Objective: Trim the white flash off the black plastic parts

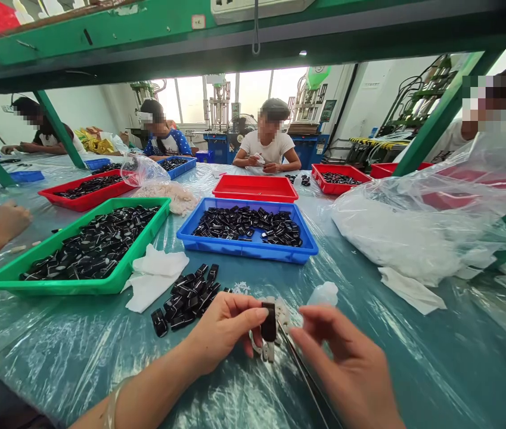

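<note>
Left hand (223, 330) pinching a small black plastic part (269, 325) upright at its fingertips, right hand (346, 363) just beside, gripping metal tweezers (300, 363), loose black parts pile (188, 297) just beyond left hand, blue tray (244, 247) farther ahead.

No legible text; green wall sign (328, 110) too blurred to read.
</note>
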### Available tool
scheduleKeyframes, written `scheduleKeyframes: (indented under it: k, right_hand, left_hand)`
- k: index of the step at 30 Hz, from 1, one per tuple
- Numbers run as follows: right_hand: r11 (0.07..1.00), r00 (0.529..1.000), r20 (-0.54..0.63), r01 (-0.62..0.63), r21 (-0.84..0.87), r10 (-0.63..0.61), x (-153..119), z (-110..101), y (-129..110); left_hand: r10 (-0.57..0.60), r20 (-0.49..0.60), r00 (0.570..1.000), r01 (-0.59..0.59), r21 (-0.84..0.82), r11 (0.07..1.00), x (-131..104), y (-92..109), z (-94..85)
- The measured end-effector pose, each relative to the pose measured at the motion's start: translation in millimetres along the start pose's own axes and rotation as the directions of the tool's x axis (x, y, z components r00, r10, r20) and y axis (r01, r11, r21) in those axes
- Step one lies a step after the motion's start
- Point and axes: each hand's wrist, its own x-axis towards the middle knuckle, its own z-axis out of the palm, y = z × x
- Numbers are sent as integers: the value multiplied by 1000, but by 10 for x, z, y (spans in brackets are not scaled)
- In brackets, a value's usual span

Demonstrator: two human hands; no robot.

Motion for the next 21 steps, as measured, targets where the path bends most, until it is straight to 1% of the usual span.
scheduleKeyframes:
  k: [1, 2, 3, 4, 5, 6, 7, 8, 10, 13, 15, 18, 21]
  right_hand:
    - [984, 983, -108, 139, -112, -151, 64, -61, -1]
    - [949, 942, -201, 222, -224, -268, 139, -124, 5]
    - [915, 905, -271, 233, -328, -328, 221, -183, 21]
    - [902, 899, -304, 185, -390, -316, 302, -235, 52]
    - [905, 921, -297, 116, -409, -252, 376, -277, 98]
    - [918, 951, -269, 36, -395, -153, 439, -305, 160]
    - [927, 974, -225, -59, -371, -28, 486, -320, 235]
    - [928, 981, -162, -156, -339, 106, 517, -323, 317]
    - [929, 979, -86, -202, -310, 184, 533, -300, 478]
    - [936, 977, -13, -209, -284, 214, 505, -244, 620]
    - [938, 976, 37, -196, -284, 215, 494, -224, 623]
    - [943, 978, 105, -144, -299, 183, 494, -227, 525]
    - [947, 981, 142, -80, -310, 130, 467, -249, 373]
  left_hand:
    - [2, -4, 1000, -2, -5, 1000, -5, 4, 4]
    - [2, -7, 1000, -2, -11, 1000, -9, 9, 8]
    - [-1, -10, 1000, 0, -20, 1000, -13, 14, 12]
    - [-5, -11, 1000, 5, -30, 1000, -17, 18, 15]
    - [-8, -11, 1000, 8, -39, 999, -19, 23, 17]
    - [-9, -13, 1000, 8, -49, 999, -21, 28, 18]
    - [-9, -16, 1000, 8, -60, 998, -24, 33, 19]
    - [-9, -19, 1000, 7, -69, 998, -26, 38, 19]
    - [-4, -24, 1000, 2, -89, 996, -36, 49, 21]
    - [-1, -18, 1000, -1, -108, 994, -56, 67, 33]
    - [-11, -4, 1000, 10, -91, 996, -67, 74, 45]
    - [-11, 25, 1000, 12, -60, 998, -71, 64, 56]
    - [-3, 48, 999, 7, -66, 998, -66, 33, 52]
